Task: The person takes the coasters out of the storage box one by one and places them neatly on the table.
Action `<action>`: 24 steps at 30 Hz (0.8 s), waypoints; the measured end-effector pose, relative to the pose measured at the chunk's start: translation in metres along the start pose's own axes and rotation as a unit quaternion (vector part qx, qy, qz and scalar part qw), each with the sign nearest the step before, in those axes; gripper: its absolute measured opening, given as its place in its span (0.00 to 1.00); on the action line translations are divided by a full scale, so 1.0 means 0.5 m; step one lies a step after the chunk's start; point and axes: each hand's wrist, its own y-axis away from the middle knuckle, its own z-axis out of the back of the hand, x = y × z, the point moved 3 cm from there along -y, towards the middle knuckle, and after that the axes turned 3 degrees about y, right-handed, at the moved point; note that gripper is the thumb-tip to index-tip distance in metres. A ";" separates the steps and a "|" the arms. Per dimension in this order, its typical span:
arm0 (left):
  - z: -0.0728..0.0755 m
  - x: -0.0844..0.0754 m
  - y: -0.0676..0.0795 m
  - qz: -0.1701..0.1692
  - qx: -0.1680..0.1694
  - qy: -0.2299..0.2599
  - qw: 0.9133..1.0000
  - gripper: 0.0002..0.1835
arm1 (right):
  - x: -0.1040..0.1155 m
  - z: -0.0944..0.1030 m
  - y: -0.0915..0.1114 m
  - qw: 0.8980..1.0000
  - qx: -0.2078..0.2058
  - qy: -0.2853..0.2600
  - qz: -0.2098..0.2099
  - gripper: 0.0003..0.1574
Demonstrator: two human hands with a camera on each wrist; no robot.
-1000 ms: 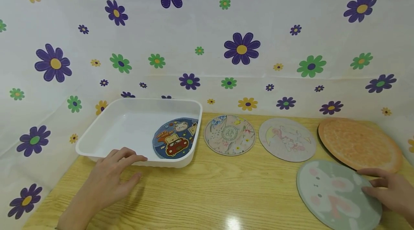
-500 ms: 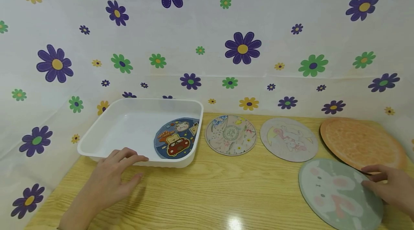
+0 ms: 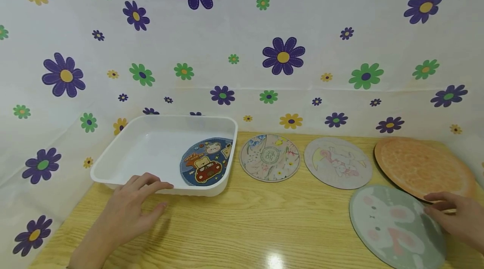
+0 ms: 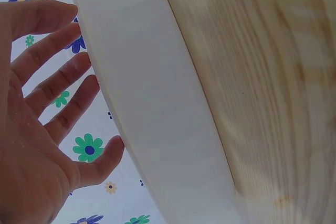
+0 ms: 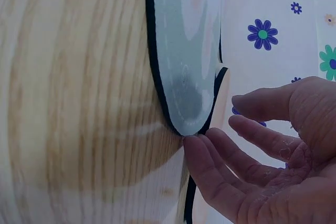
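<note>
My left hand (image 3: 128,210) is at the front rim of a white plastic tray (image 3: 196,192), its fingers spread and loosely bent. Some of its fingers (image 4: 79,93) reach the tray's rim in the left wrist view. At the right, a pale green round mat (image 3: 391,218) with a white rabbit print lies on the table. My right hand (image 3: 459,220) is at that mat's right edge, fingers loosely curved. In the right wrist view one of its fingertips (image 5: 191,142) meets the dark-backed edge, and the digits stand apart, not pinching it. Behind lies an orange-brown round mat (image 3: 423,166).
A blue round mat (image 3: 206,162) with bear and car prints lies in the tray's right side. A floral round mat (image 3: 269,157) and a pale pink one (image 3: 336,163) lie along the back of the wooden table (image 3: 242,227). A flower-print sheet (image 3: 234,29) hangs behind.
My right hand has loosened at the green mat's edge and drawn slightly away; the mat has settled a little. My left hand and the tray stay in place.
</note>
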 end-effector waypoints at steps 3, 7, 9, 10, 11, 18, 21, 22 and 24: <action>0.000 0.000 0.001 -0.001 -0.001 -0.001 1.000 0.18 | 0.000 -0.001 0.001 1.000 -0.008 -0.007 0.000 0.26; 0.000 0.000 0.001 0.000 0.001 -0.002 1.000 0.19 | -0.002 -0.003 0.000 1.000 0.018 -0.016 -0.011 0.30; 0.000 0.000 0.001 0.000 0.001 -0.002 1.000 0.19 | -0.002 -0.004 -0.001 0.999 0.032 -0.017 -0.013 0.31; 0.000 0.000 0.001 0.000 0.001 -0.002 1.000 0.19 | -0.001 -0.004 -0.001 0.999 0.037 -0.016 -0.012 0.32; 0.000 0.000 0.001 0.000 0.000 -0.002 1.000 0.19 | -0.001 -0.005 -0.001 0.999 0.040 -0.014 -0.011 0.32; 0.000 -0.001 0.002 0.001 0.000 -0.002 1.000 0.19 | 0.020 -0.003 0.002 0.996 0.005 0.058 0.063 0.26; 0.001 -0.001 0.001 -0.001 -0.002 -0.002 1.000 0.19 | 0.033 -0.006 0.005 0.990 -0.017 0.091 0.102 0.24; 0.001 -0.001 0.001 -0.002 -0.002 -0.002 1.000 0.19 | 0.037 -0.008 0.006 0.988 -0.026 0.100 0.115 0.24; 0.001 -0.001 0.001 -0.004 -0.002 -0.001 1.000 0.19 | 0.044 -0.011 0.008 0.982 -0.048 0.117 0.139 0.23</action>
